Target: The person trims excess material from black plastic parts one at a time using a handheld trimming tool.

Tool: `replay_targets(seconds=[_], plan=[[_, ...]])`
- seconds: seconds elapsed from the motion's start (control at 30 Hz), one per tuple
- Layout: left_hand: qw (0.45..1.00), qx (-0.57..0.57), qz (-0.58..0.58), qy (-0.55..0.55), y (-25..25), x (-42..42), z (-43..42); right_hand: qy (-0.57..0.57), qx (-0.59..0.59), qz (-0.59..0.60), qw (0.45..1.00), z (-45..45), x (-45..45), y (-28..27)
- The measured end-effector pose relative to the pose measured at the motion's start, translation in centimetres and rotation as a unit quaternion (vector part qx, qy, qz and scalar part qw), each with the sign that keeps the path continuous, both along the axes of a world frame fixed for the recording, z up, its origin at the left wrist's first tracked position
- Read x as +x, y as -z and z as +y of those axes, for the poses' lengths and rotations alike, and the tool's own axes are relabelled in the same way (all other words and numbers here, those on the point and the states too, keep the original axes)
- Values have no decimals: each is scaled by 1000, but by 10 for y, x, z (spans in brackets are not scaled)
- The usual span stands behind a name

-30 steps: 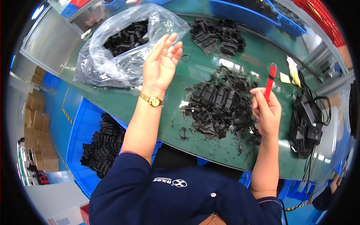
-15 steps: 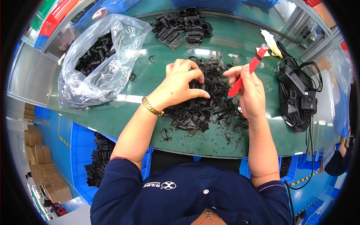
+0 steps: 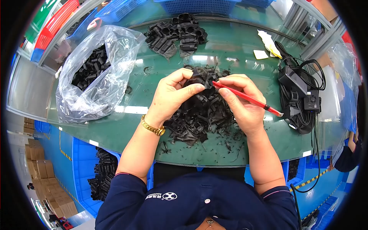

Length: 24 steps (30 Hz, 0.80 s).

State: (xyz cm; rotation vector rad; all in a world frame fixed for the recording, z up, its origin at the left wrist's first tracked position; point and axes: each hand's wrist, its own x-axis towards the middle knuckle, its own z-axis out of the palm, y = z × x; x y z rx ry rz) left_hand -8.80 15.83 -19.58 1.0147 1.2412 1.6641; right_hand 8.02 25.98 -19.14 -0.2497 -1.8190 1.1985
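Black molded part (image 3: pixel 201 78) sits between my two hands, over the far side of the loose pile (image 3: pixel 191 124) on the green table (image 3: pixel 184 155); left hand (image 3: pixel 168 97) pinches it, thumb on the near side, fingers curled round the far side and partly hidden by it; right hand (image 3: pixel 247 111) is closed on the slim red tool (image 3: pixel 251 100), thumb and index along the shaft, other fingers tucked under; what has just changed: half a second ago the tool's working end points down and stands apart from my left hand, now it is swung round so that end meets the part and the clear-tipped end slants out toward the black cables and box (image 3: pixel 312 101); left hand also goes from reaching into the pile to presenting a piece to the tool; so, as I judge it, picking up is over for this piece and close tool work is on, both hands sharing one part; exact contact of tip and part is too small and dark to tell; pile below is mixed parts, thin strips and crumbs, scraps scattered toward me; clear bag (image 3: pixel 126 50) with more black parts stands well to the left; another batch (image 3: pixel 165 46) lies beyond the pile; blue bin (image 3: pixel 82 161) with black pieces is below the table edge, left side.
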Motion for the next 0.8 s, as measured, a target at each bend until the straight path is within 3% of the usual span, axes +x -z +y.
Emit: replay_targets(seconds=[0.03, 0.1, 0.2, 0.67, 0.73, 0.77, 0.8], plan=[[1000, 0, -1, 2, 4, -1, 1, 20, 21, 10, 1000, -1, -1, -2], [992, 41, 119, -16, 13, -4, 3, 18, 54, 8, 998, 3, -2, 3], [986, 40, 157, -32, 12, -2, 2, 21, 149, 13, 988, 3, -5, 0], [982, 35, 176, -56, 30, 3, 0, 45, 229, 9, 972, -6, -16, 15], [982, 40, 182, -24, 25, 4, -2, 47, 189, 2, 981, -2, -12, 17], [991, 37, 125, -6, 27, 4, -2, 40, 161, -1, 986, 4, -10, 16], [995, 23, 100, -1, 26, 3, -2, 5, -24, 55, 998, 3, -11, 14]])
